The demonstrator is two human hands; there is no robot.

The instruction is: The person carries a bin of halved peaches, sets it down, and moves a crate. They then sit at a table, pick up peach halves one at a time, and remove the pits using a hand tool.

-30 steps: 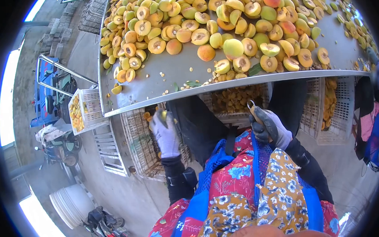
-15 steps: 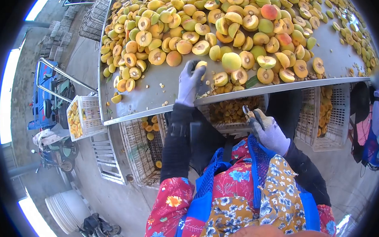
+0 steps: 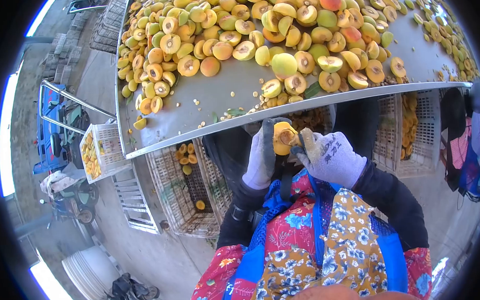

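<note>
My left hand (image 3: 261, 157), in a pale lilac work glove with dark fingertips, grips a yellow peach half (image 3: 285, 139) with its cut face toward me. It is held just below the table's front edge. My right hand (image 3: 333, 156), gloved alike with dark writing on the back, is closed with its fingertips against the fruit's right side. The small metal tool seen in it earlier is mostly hidden by fingers and fruit. Beyond both hands, a heap of halved peaches (image 3: 235, 26), several showing stones, covers much of the metal table (image 3: 186, 112).
Loose stones and leaves lie along the table's raised front edge (image 3: 296, 104). Beneath it stand a plastic crate (image 3: 170, 189) with a few peaches and another crate (image 3: 407, 157) at right. A fruit-filled crate (image 3: 110, 149) stands left, near a motorbike (image 3: 72, 193).
My left hand has come back from the table with a peach half. My right hand has moved left and up to meet it. The view has shifted slightly.
</note>
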